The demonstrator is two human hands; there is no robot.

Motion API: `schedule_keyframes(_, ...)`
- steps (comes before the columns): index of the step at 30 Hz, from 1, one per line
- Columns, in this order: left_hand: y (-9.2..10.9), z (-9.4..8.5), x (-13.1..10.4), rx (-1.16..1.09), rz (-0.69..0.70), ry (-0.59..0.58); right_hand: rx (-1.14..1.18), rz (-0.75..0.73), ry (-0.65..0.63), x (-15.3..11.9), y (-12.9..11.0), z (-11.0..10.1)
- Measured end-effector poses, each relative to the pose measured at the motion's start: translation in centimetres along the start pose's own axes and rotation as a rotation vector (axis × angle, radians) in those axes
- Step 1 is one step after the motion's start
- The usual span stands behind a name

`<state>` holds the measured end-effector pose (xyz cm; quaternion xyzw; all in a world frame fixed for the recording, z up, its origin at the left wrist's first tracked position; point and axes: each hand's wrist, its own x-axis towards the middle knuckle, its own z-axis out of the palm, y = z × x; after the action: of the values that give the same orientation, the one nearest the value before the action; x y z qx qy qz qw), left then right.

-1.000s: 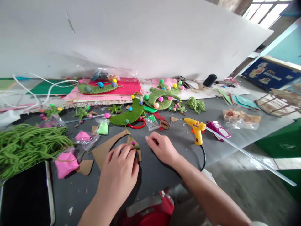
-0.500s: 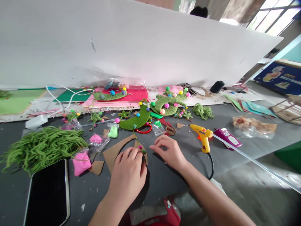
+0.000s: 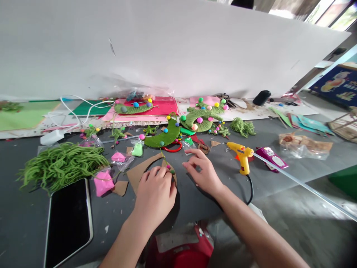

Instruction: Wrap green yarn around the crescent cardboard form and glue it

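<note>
My left hand (image 3: 154, 191) lies palm down on a brown cardboard piece (image 3: 139, 168), fingers bent forward and thumb slightly apart; what is beneath the palm is hidden. Just beyond its fingertips, small pom-poms (image 3: 168, 167) hang on a thin green cord from a green felt crescent (image 3: 164, 136) dotted with coloured pom-poms. To the right, my right hand (image 3: 205, 171) hovers low above the dark table, its fingers loosely curled and apart, with nothing in them. Red-handled scissors (image 3: 172, 149) are partly covered by the crescent.
A yellow glue gun (image 3: 242, 156) with a long clear glue stick (image 3: 301, 183) lies right. Green yarn (image 3: 65, 165) and a phone (image 3: 69, 223) are left, near a pink clay packet (image 3: 103, 181). Yarn-wrapped crescents (image 3: 199, 120) lie before a white board (image 3: 173, 48).
The view has shifted a little, so the table things appear farther right and slightly higher. My right hand's fingers have spread and lifted somewhat; my left hand stays on the cardboard.
</note>
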<state>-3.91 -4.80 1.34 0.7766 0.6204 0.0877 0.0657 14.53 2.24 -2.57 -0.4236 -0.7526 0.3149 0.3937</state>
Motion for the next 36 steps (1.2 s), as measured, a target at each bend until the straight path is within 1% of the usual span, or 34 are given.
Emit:
schedule_keyframes(2, 0.0, -0.1, 0.0, 0.002, 0.000, 0.001, 0.018, 0.019, -0.028, 0.0, 0.1, 0.0)
schedule_keyframes(4, 0.1, -0.2, 0.1, 0.000, 0.000, -0.005, 0.027, 0.083, -0.042, 0.0, 0.1, 0.0)
schedule_keyframes(7, 0.1, -0.3, 0.2, -0.001, 0.001, -0.013, 0.040, 0.169, -0.025, 0.2, 0.1, -0.3)
schedule_keyframes(10, 0.1, -0.3, 0.2, 0.002, -0.003, -0.012, 0.094, 0.239, -0.018, 1.2, 0.2, -0.9)
schedule_keyframes(12, 0.1, -0.3, 0.2, 0.004, 0.000, -0.009, 0.169, 0.308, -0.046, 2.6, 0.3, -1.2)
schedule_keyframes(14, 0.0, -0.3, 0.1, 0.005, 0.006, 0.001, 0.252, 0.380, -0.087, 4.5, 0.5, -1.3)
schedule_keyframes(18, -0.2, 0.0, 0.2, 0.008, 0.009, 0.023, 0.388, 0.509, -0.146, 8.7, 0.5, -0.2)
schedule_keyframes(20, -0.3, 0.2, 0.3, 0.000, 0.007, 0.027, 0.450, 0.545, -0.152, 10.3, 0.3, 0.5)
schedule_keyframes(24, -0.4, 0.5, 0.3, -0.017, 0.005, 0.046, 0.555, 0.530, -0.141, 12.0, -0.3, 1.0)
schedule_keyframes(28, -0.4, 0.6, 0.2, -0.015, 0.006, 0.041, 0.604, 0.491, -0.143, 13.3, -1.1, 0.3)
schedule_keyframes(32, -0.3, 0.5, 0.0, -0.015, -0.003, 0.019, 0.669, 0.389, -0.190, 14.6, -2.2, -0.4)
schedule_keyframes(36, -0.3, 0.6, 0.1, -0.015, -0.011, 0.023, 0.606, 0.311, -0.185, 15.0, -2.8, -0.5)
